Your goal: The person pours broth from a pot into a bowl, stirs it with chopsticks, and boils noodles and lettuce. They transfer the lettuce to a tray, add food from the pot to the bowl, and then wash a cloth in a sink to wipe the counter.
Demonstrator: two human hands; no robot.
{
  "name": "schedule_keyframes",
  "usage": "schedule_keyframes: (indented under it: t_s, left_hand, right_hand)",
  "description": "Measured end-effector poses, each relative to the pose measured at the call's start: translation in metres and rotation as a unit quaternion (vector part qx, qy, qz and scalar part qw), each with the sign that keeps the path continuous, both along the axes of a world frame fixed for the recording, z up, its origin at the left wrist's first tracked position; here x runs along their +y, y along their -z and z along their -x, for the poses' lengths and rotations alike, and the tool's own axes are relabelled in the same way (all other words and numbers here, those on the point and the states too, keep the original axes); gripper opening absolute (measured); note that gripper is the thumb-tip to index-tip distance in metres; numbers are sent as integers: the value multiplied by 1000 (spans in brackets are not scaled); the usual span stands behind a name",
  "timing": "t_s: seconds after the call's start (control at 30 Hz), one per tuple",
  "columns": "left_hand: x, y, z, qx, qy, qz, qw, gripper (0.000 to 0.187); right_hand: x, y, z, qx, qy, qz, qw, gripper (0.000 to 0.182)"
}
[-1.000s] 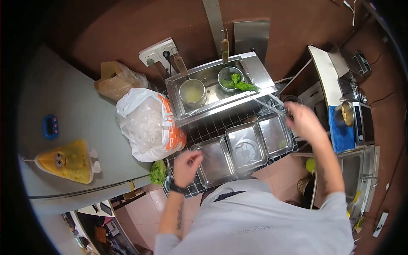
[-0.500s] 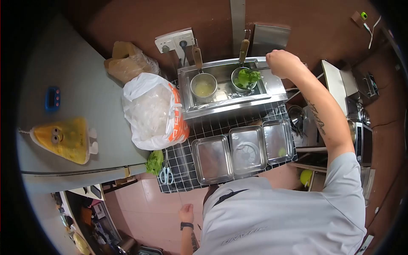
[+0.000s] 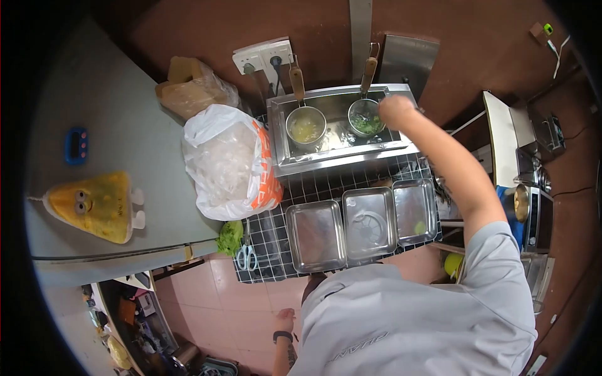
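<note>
My right hand (image 3: 397, 113) is closed and blurred just beside the right strainer basket (image 3: 366, 118). A thin dark utensil, perhaps chopsticks, showed in it a moment earlier; the hand now mostly hides it. Wet leafy greens (image 3: 369, 126) sit low inside that basket. In the left basket (image 3: 306, 124) there is something pale yellow in liquid. Both baskets, with wooden handles, hang in a metal cooker tank (image 3: 338, 145) of water. My left hand (image 3: 285, 318) hangs low over the floor, fingers curled, with nothing visible in it.
Three metal trays (image 3: 315, 235) line the front of the gridded table. Left of the tank stands a white plastic bag (image 3: 219, 163). Scissors (image 3: 246, 255) and a lettuce leaf (image 3: 230, 238) lie at the table's left corner. Plugged sockets (image 3: 263, 57) are on the wall behind.
My right hand has come down and left toward the right basket. The greens, raised at its rim before, are now down inside. My left hand has dropped slightly and moved right.
</note>
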State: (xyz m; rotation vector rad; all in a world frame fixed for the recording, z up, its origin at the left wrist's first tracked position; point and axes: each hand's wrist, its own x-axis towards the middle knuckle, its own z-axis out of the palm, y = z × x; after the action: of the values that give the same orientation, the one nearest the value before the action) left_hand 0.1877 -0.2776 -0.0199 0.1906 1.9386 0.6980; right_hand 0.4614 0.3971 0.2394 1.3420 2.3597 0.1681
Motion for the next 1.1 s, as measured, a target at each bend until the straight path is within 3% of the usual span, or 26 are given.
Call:
schedule_keyframes:
  t_s: [0.1, 0.23, 0.47, 0.53, 0.67, 0.87, 1.1]
  left_hand:
    - [-4, 1, 6, -6, 11, 5, 1000, 18]
    - [2, -1, 9, 1, 25, 16, 1000, 22]
    - [18, -6, 12, 17, 30, 12, 999, 23]
    - [21, -7, 11, 10, 35, -11, 999, 23]
    - [17, 8, 7, -7, 23, 4, 1000, 22]
    - [18, 12, 7, -22, 23, 1, 1000, 19]
    - [34, 1, 14, -7, 30, -7, 999, 16]
  right_hand:
    - [-3, -59, -4, -34, -13, -52, 998, 20]
    - [-14, -89, -1, -56, -28, -44, 997, 19]
    - [-10, -13, 3, -62, -91, -5, 994, 22]
    - [-22, -61, 5, -30, -59, 9, 998, 22]
    - [-29, -117, -18, 41, -68, -93, 992, 13]
    - [-32, -173, -41, 37, -20, -81, 996, 13]
    - [-14, -96, -14, 2, 21, -12, 1000, 22]
